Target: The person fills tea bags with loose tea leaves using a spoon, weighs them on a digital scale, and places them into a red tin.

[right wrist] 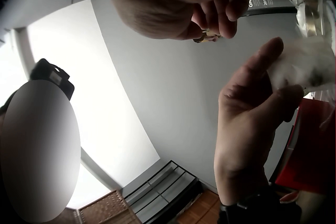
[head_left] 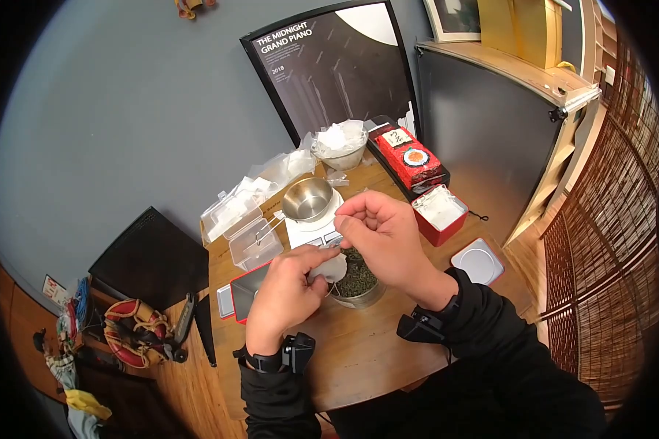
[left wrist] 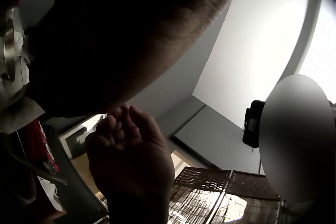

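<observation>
White pouch (head_left: pixel 333 269): in left hand (head_left: pixel 287 293), over bowl (head_left: pixel 362 301) of dried leaves (head_left: pixel 357 276)
Left hand: pinches pouch, thumb and forefinger
Right hand (head_left: pixel 389 245): thumb and fingers drawn narrow; contents, cannot tell
Steel cup (head_left: pixel 307 199): on scale (head_left: pixel 299 235), far side of leaves
Pouch handling, judged: light, limp, possibly easily torn; best held gently near its upper edge
</observation>
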`<state>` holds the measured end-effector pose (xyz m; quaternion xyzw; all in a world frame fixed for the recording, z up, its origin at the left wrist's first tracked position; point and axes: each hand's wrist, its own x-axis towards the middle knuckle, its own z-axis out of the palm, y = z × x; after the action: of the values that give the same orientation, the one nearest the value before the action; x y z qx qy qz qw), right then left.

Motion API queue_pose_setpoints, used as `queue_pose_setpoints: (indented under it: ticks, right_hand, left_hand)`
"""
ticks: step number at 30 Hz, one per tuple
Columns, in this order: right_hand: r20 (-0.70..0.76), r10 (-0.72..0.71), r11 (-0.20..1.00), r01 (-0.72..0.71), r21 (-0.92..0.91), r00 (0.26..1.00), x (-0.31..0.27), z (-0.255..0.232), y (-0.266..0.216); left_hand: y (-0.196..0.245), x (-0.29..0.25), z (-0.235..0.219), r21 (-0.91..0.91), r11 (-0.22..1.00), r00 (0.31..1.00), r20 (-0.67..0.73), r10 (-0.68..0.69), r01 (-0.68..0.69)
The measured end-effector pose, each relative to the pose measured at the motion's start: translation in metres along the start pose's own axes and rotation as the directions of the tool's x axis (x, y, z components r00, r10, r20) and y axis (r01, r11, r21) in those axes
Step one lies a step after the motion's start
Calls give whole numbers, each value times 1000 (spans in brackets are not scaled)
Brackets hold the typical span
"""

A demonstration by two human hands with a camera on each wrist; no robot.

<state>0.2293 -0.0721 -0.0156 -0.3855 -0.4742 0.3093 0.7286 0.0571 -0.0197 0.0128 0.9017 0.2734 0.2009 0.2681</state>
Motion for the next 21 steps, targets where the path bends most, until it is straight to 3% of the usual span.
queue_pose_setpoints:
  ticks: [2, 6, 8, 12, 14, 15, 17, 18, 21]
  right_hand:
    - [-32, -1, 1000, 2, 28, 999, 1, 2, 1]
    - [-28, 6, 1000, -5, 24, 1000, 2, 2, 2]
    - [-31, 11, 1000, -11, 25, 999, 2, 1, 2]
    - [-30, 8, 1000, -7, 18, 1000, 3, 1, 3]
    - [-42, 23, 999, -22, 29, 999, 2, 1, 3]
    - [-43, 22, 999, -21, 28, 999, 3, 0, 4]
    - [-31, 14, 1000, -14, 9, 999, 5, -2, 7]
    - [-30, 12, 1000, -12, 10, 999, 6, -3, 10]
    - [1, 22, 999, -22, -28, 1000, 8, -5, 12]
  left_hand:
    - [-2, 1, 3, -49, 999, 996, -87, -4, -1]
    - [-7, 0, 2, -28, 999, 998, -62, 30, -32]
    - [-9, 1, 0, -41, 998, 996, -77, -42, 39]
    - [-13, 1, -2, -8, 998, 998, -23, -55, 55]
    - [-22, 0, 0, -70, 997, 982, -185, 25, -39]
    - [-26, -1, -2, -70, 997, 982, -185, 27, -40]
    - [-32, -4, -8, -244, 967, 970, -207, -127, 74]
    - [-33, -5, -11, -242, 967, 970, -209, -126, 74]
    - [-25, -6, -20, -546, 837, 943, -254, -216, 45]
